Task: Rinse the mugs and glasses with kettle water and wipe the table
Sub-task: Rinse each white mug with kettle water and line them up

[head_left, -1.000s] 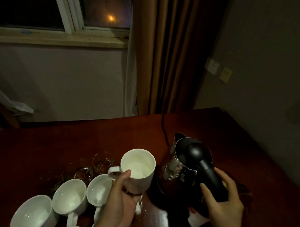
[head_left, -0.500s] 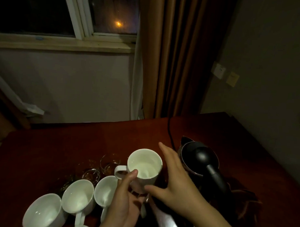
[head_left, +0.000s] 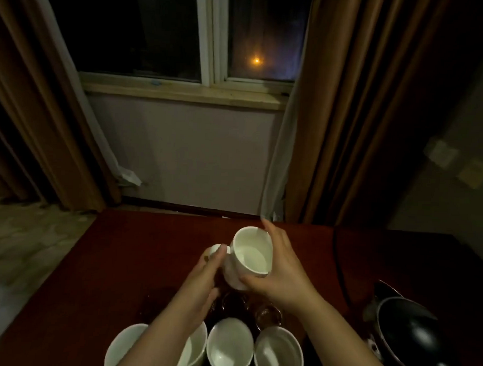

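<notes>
White china caught what little light there was: the mug you were rinsing was up off the table, lifted beyond the row of four other white mugs at the near edge, and tipped with its mouth toward you. Your left hand pinched its handle. Your right hand had let go of the kettle's handle a second before and come across; it now cupped the mug's far side, fingers spread along the rim and wall, thumb under the base. The kettle stood alone to the right of the mugs, its black lid and handle toward you, cord running back over the wood.

From that I judged that the pouring into this mug was finished and that you were set to swirl or tip the water out with both hands. A pale sheen inside suggested water, though I could not be sure. Just beyond the row of mugs the small glasses waited, dim and hard to count.

No brand, label or writing could be read anywhere; the kettle showed none in this light.
</notes>
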